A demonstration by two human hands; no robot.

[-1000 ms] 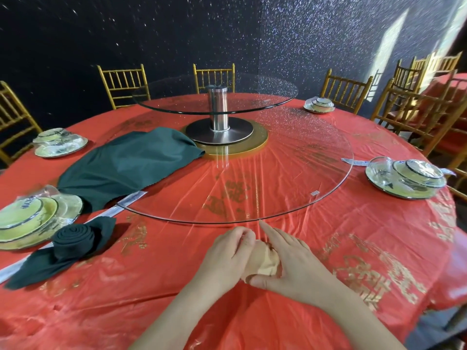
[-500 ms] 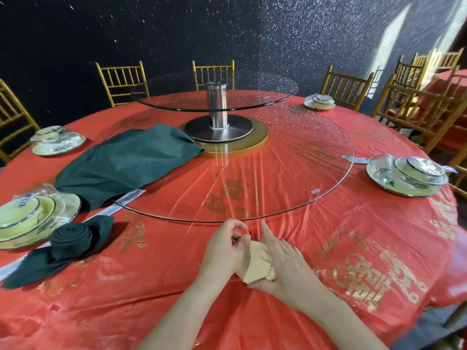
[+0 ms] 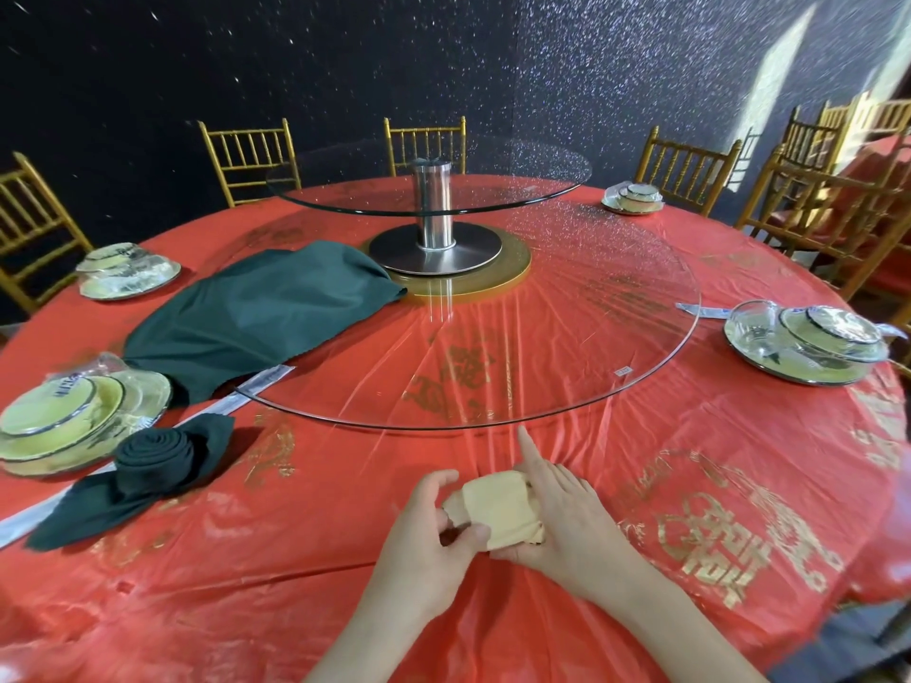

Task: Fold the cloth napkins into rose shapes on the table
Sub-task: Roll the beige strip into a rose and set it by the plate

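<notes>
A small rolled cream napkin point(image 3: 500, 505) lies on the red tablecloth point(image 3: 296, 559) near the front edge, between my two hands. My left hand point(image 3: 429, 539) pinches its left end with thumb and curled fingers. My right hand point(image 3: 567, 515) wraps round its right side, index finger pointing straight out toward the glass. A dark green napkin rolled into a rose point(image 3: 153, 460) sits at the left by a plate. A heap of unfolded dark green napkins point(image 3: 256, 313) lies further back on the left.
A large glass turntable point(image 3: 616, 337) with a steel post point(image 3: 434, 204) fills the middle. Wrapped dish sets stand at the left point(image 3: 74, 421), far left point(image 3: 125, 278), right point(image 3: 803, 342) and back right point(image 3: 633, 197). Gold chairs point(image 3: 246, 155) ring the table.
More of the cream napkin now shows between my hands. My left hand has slid down to its left end, and my right hand has shifted right with the index finger stretched out.
</notes>
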